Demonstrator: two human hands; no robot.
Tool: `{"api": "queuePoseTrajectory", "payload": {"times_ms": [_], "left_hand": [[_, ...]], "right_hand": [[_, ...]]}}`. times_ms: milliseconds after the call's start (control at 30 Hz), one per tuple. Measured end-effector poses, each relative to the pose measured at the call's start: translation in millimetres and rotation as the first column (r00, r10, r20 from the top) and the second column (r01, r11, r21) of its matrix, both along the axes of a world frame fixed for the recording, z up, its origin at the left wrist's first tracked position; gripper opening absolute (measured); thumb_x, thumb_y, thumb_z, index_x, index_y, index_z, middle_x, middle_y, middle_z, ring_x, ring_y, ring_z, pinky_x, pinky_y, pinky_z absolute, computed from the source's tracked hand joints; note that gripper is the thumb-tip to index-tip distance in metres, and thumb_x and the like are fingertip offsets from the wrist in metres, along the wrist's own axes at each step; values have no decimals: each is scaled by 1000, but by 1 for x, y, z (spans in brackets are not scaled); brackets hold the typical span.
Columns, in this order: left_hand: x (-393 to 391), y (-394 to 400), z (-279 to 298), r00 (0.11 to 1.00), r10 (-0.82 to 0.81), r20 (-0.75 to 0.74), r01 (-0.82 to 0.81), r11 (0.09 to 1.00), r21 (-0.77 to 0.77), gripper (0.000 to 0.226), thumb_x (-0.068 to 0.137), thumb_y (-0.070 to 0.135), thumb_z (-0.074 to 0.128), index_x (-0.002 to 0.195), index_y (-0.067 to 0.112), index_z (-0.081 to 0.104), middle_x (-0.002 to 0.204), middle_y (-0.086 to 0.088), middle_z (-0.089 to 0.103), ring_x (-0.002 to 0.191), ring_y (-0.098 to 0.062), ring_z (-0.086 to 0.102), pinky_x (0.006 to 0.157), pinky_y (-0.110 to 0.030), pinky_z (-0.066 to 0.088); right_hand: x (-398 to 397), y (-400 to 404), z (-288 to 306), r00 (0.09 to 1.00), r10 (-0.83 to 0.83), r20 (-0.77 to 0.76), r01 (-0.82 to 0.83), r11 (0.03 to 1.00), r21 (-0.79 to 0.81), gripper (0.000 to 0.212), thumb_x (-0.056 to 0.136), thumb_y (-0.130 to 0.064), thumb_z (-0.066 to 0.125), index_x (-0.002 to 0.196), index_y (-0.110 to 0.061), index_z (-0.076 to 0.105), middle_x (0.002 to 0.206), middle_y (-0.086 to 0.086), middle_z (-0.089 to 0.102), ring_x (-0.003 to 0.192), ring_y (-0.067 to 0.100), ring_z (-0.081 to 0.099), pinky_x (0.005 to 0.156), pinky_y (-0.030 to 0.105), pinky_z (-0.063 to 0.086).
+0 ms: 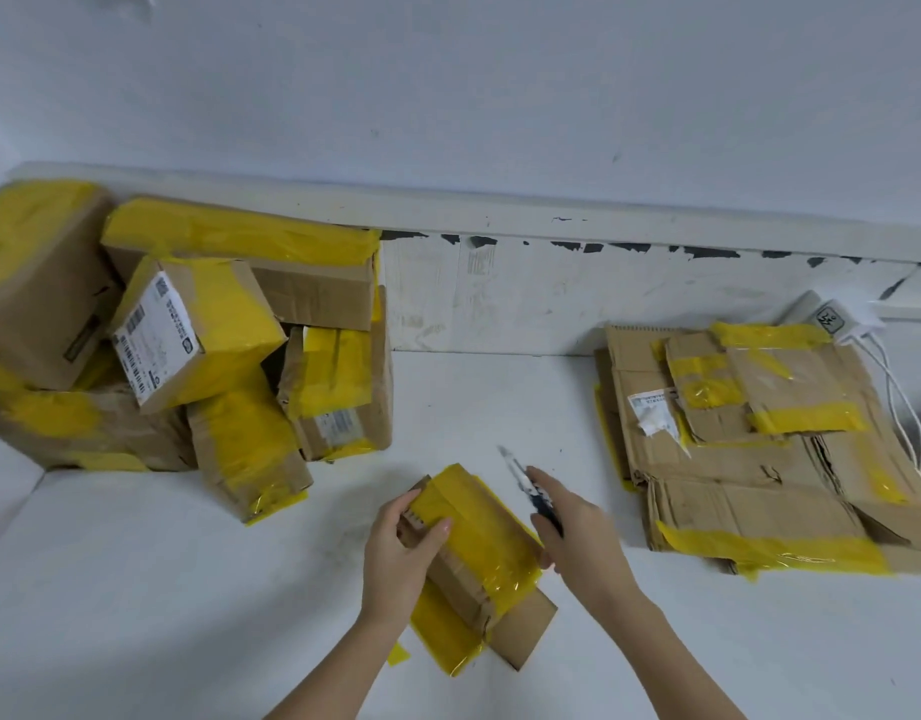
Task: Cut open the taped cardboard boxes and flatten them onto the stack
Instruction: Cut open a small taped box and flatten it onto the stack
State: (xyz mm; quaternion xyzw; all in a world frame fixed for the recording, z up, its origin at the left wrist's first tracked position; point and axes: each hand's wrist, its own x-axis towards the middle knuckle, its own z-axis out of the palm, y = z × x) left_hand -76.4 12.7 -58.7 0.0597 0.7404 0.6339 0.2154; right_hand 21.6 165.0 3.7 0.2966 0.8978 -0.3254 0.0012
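The small cardboard box (474, 558) lies on the white counter (188, 615) right in front of me, wrapped in glossy yellow tape (479, 532), with one bare flap sticking out at its near end. My left hand (401, 558) grips its far left corner, thumb over the taped top. My right hand (577, 527) is closed around a utility knife (525, 483), blade pointing away, just beside the box's right edge. I judge the box light and probably empty, stiff along its edges but easily dented on the faces; the tape looks slick, so I'd hold the bare cardboard corners. Uncut taped boxes (188, 335) are piled to the left; the stack of flattened cardboard (749, 459) sits well apart on the right.
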Motion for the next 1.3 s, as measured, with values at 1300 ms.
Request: {"api": "queuePoseTrajectory", "payload": {"times_ms": [1300], "left_hand": [[8,13,15,993,60,-100,-93,928,-361,24,94,28,52,116,24,61,100,16,51,97,-6,46,100,-38,31]], "right_hand": [[2,-69,55,757,298,581,-528,803,276,48,99,-1,24,146,-3,17,121,16,47,113,28,55,47,25,16]]}}
